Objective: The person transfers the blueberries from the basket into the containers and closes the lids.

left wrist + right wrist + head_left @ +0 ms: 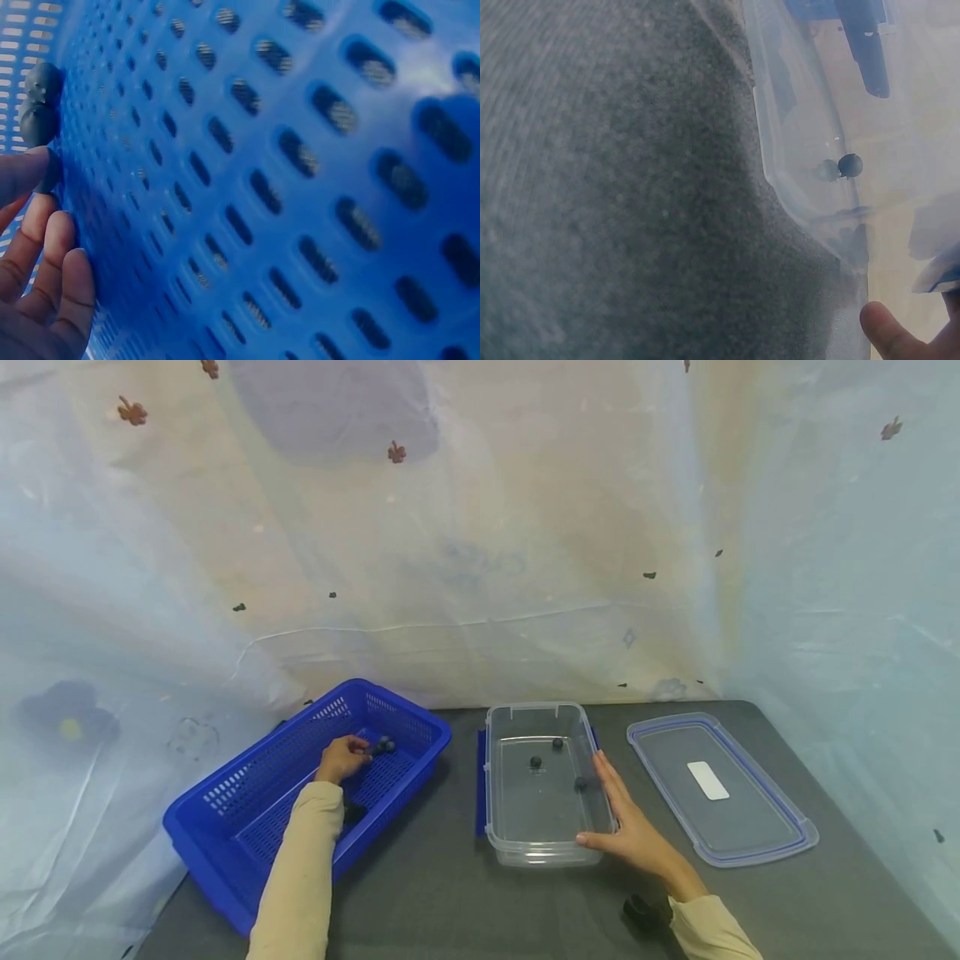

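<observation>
A blue perforated basket (247, 827) sits at the left of the dark table. My left hand (347, 757) is inside it, its fingers loosely curled, and one fingertip (26, 171) touches a dark berry on the basket floor. Two more dark berries (41, 101) lie just beyond it. A clear plastic container (498, 827) stands in the middle and holds three dark berries (536, 762). My right hand (626, 822) lies flat against the container's right wall with straight fingers and the thumb at the near corner. In the right wrist view one berry (850, 164) shows through the clear wall (795, 165).
The container's clear lid (757, 827) with blue trim lies flat to the right. Another dark lump (352, 812) lies in the basket beside my forearm. A pale sheet (480, 568) hangs close behind the table. Grey tabletop (420, 902) runs along the front.
</observation>
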Tool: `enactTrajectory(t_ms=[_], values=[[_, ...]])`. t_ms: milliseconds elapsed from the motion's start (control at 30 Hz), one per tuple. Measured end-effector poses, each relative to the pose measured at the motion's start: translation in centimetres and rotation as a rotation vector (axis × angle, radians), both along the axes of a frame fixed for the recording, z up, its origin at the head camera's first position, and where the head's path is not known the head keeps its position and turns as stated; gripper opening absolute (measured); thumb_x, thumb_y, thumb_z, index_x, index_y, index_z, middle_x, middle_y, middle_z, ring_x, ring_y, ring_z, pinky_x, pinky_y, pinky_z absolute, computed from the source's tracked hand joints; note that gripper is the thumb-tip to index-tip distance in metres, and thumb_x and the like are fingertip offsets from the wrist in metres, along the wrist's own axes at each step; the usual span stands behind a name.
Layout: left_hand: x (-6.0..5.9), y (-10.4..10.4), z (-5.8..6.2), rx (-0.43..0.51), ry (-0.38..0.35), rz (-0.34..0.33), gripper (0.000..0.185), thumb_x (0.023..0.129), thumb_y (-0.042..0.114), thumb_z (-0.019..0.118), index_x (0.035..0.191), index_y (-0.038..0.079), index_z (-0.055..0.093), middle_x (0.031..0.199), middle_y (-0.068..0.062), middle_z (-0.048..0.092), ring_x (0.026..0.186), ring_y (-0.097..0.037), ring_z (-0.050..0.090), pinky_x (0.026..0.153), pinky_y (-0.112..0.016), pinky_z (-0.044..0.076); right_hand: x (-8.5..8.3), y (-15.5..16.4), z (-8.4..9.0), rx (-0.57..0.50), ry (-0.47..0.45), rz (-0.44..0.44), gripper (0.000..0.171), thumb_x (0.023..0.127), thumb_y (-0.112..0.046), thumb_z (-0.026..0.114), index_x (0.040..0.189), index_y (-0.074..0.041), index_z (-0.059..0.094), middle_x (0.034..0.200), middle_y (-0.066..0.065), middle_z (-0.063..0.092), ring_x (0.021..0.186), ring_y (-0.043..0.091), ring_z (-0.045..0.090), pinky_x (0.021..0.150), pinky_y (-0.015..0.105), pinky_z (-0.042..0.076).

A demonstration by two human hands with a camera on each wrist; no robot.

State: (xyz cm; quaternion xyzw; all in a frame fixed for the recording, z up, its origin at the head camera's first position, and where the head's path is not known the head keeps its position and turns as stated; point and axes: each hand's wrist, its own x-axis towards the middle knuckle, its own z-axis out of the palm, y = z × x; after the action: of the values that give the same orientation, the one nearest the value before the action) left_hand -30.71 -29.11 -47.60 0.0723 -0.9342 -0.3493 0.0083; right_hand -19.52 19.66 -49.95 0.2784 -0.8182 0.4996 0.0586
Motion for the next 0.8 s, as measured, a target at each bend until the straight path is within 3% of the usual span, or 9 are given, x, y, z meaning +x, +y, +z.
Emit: enactTrajectory(t_ms=[200, 467, 633, 800], values=[[0.5, 0.1, 0.1, 0.018, 0.011, 0.021, 0.021, 0.084, 0.004, 0.071, 0.097, -0.009, 0.062, 0.091, -0.021, 0.067, 0.089, -0.038, 0.062, 0.083, -0.049, 0.046, 0.0, 0.0, -0.1, -0.006, -0.001, -0.002, 0.114, 0.071, -0.02, 0.084, 0.155, -0.002, 0.008, 0.159, 0.021, 0.0, 0.141, 0.045, 0.003, 0.099, 0.073, 0.014], [0.6, -0.3, -0.1, 0.057, 0.057, 0.039, 0.024, 0.082, 0.008, 0.074, 0.097, -0.008, 0.064, 0.085, -0.015, 0.068, 0.085, -0.033, 0.062, 0.079, -0.046, 0.047, 0.0, 0.0, -0.1, -0.002, 0.006, 0.002, 0.115, 0.071, -0.018, 0.084, 0.155, -0.003, 0.008, 0.159, 0.022, 0.0, 0.141, 0.046, 0.002, 0.099, 0.073, 0.015], [0.3, -0.4, 0.3, 0.082, 0.062, 0.036, 0.026, 0.085, 0.009, 0.072, 0.104, -0.008, 0.065, 0.093, -0.018, 0.068, 0.089, -0.034, 0.063, 0.081, -0.046, 0.047, 0.0, 0.0, 0.0, -0.004, 0.01, 0.011, 0.115, 0.071, -0.018, 0.084, 0.154, -0.001, 0.007, 0.159, 0.022, -0.001, 0.141, 0.046, 0.002, 0.098, 0.073, 0.016], [0.7, -0.2, 1.8, 0.089, 0.053, 0.022, 0.029, 0.09, 0.01, 0.068, 0.112, -0.008, 0.064, 0.108, -0.024, 0.065, 0.102, -0.04, 0.059, 0.087, -0.051, 0.046, 0.1, 0.1, 0.1, -0.002, 0.014, 0.017, 0.115, 0.071, -0.017, 0.084, 0.154, 0.0, 0.007, 0.158, 0.024, -0.001, 0.141, 0.046, 0.001, 0.098, 0.073, 0.015]])
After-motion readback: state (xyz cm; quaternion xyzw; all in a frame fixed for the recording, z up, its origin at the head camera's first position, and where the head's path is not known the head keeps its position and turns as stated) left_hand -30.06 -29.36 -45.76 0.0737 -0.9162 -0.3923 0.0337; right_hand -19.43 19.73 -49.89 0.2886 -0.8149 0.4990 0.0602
